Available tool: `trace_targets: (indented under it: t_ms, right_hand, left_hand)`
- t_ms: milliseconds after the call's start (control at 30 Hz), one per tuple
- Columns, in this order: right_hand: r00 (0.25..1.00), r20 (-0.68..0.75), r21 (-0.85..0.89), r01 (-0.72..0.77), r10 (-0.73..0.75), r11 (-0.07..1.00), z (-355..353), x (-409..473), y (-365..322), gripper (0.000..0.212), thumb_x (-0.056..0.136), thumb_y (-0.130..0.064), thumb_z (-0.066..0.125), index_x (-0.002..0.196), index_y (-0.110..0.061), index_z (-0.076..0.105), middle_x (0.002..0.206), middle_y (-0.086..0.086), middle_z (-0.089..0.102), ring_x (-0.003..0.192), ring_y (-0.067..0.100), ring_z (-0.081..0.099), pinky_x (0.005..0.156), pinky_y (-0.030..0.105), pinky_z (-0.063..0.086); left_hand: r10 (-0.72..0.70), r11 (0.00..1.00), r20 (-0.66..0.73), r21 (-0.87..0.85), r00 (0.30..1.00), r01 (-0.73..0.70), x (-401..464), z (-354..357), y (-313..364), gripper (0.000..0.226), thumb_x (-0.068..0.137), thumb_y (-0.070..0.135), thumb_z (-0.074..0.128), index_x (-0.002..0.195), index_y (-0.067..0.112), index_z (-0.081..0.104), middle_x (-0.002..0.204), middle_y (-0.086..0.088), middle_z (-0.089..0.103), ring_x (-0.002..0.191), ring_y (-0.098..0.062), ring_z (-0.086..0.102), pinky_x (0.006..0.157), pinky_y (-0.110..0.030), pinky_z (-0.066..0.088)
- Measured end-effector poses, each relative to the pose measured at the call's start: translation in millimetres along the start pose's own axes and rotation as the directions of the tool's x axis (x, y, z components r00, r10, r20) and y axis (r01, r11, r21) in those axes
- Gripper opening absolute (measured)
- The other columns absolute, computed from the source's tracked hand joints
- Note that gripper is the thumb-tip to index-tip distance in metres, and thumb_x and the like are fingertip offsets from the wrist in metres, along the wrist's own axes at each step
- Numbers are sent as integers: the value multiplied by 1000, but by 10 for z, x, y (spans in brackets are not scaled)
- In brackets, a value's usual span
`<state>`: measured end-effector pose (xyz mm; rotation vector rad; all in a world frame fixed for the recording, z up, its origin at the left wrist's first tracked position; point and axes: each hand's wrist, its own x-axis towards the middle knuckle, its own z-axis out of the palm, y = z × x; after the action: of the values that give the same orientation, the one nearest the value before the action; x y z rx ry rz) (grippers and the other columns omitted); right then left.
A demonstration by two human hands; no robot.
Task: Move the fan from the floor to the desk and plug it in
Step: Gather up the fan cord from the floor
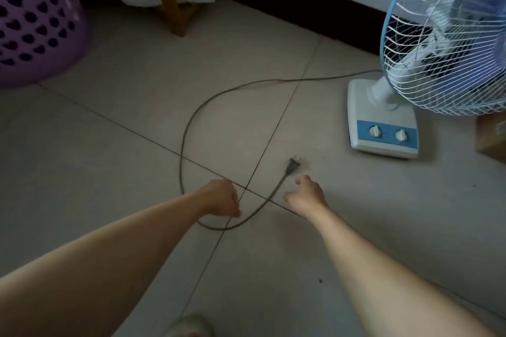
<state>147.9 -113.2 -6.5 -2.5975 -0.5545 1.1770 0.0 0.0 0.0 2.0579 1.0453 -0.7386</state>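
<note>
Fan [427, 63] stands on floor [109, 145] at right edge, limp cord [189, 123] looping to plug [293, 165] mid-frame; left hand [221, 198] curled empty, right hand [306, 194] loosely curled empty beside plug; likely light, top-heavy, grab neck, not cage.

Just one view here, a wide-angle cam on the person's head, tilted forward and down at the floor tiles [115, 145]. Both forearms reach in from the bottom edge, so the left hand [219, 198] and right hand [306, 194] sit close, mid-frame. Edges bend, typical fisheye. No second view to overlap with.
</note>
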Motion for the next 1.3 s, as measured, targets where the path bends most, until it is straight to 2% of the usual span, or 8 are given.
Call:
trace_targets:
  t_ms: [333, 500, 667, 767, 933, 1133, 1233, 1300]
  right_hand:
    - [998, -60, 14, 8, -7, 1000, -1, 78, 199, 44, 90, -8, 49, 134, -10, 45, 139, 16, 47, 126, 30, 49, 100, 28, 40]
    - [963, -56, -96, 256, -262, 962, -42, -26, 80, 61, 83, -2, 58, 137, -26, 44, 131, 11, 40, 119, 29, 52, 98, 29, 43]
    - [938, -113, -158, 309, -328, 938, -108, -64, -114, 13, 87, -18, 63, 98, -13, 67, 117, 10, 48, 105, 31, 57, 82, 29, 44]
    - [912, -213, -162, 322, -351, 933, -294, -30, -139, 12, 89, -15, 58, 89, -6, 67, 111, 14, 55, 98, 32, 59, 77, 29, 42]
    - [888, -418, -46, 189, -190, 981, -697, 81, -97, 37, 94, -17, 53, 59, -17, 39, 97, 20, 67, 78, 26, 51, 68, 25, 33]
    - [852, -514, 288, 65, 97, 955, -1086, 269, 67, 25, 95, -18, 47, 93, -1, 65, 96, 19, 72, 91, 34, 67, 84, 39, 54]
    - [844, -506, 429, 67, 179, 901, -1226, 293, 236, 24, 96, -17, 47, 91, -2, 65, 75, 11, 68, 67, 27, 64, 66, 33, 54]
    - [837, -509, 485, 85, 202, 871, -1261, 272, 294, 22, 98, -17, 47, 89, -5, 63, 63, 4, 61, 53, 14, 53, 51, 25, 42]
  left_hand:
    - [5, 1000, 30, -4, 1000, -5, 310, 446, 187, 31, 79, 24, 69, 103, 6, 72, 109, -13, 71, 103, -25, 65, 85, -29, 51]
    - [121, 969, -17, -213, 993, -122, 149, 174, 251, 20, 78, 24, 72, 91, 11, 77, 82, -3, 68, 81, -12, 58, 73, -19, 42]
    - [184, 907, 3, -386, 983, -168, -70, -203, 315, 12, 86, 19, 64, 89, 14, 74, 62, 5, 62, 58, -5, 54, 55, -16, 41]
    - [166, 890, -69, -420, 984, -179, -176, -449, 230, 13, 89, 19, 61, 85, 15, 72, 61, 2, 57, 59, -8, 51, 53, -14, 41]
    - [115, 887, -247, -411, 962, -211, -222, -822, 98, 16, 91, 21, 57, 87, 16, 72, 74, 0, 59, 74, -12, 53, 63, -18, 39]
    - [107, 884, -356, -394, 928, -253, -116, -1073, 56, 14, 90, 14, 59, 79, 20, 66, 81, 0, 65, 84, -15, 56, 66, -18, 39]
    - [94, 898, -423, -354, 901, -260, -66, -1118, 53, 17, 89, 10, 59, 75, 18, 66, 78, 0, 65, 74, -13, 55, 60, -19, 38]
    - [78, 890, -440, -373, 895, -261, -33, -1140, 80, 19, 90, 12, 57, 74, 16, 66, 72, 1, 67, 68, -14, 58, 57, -20, 40]
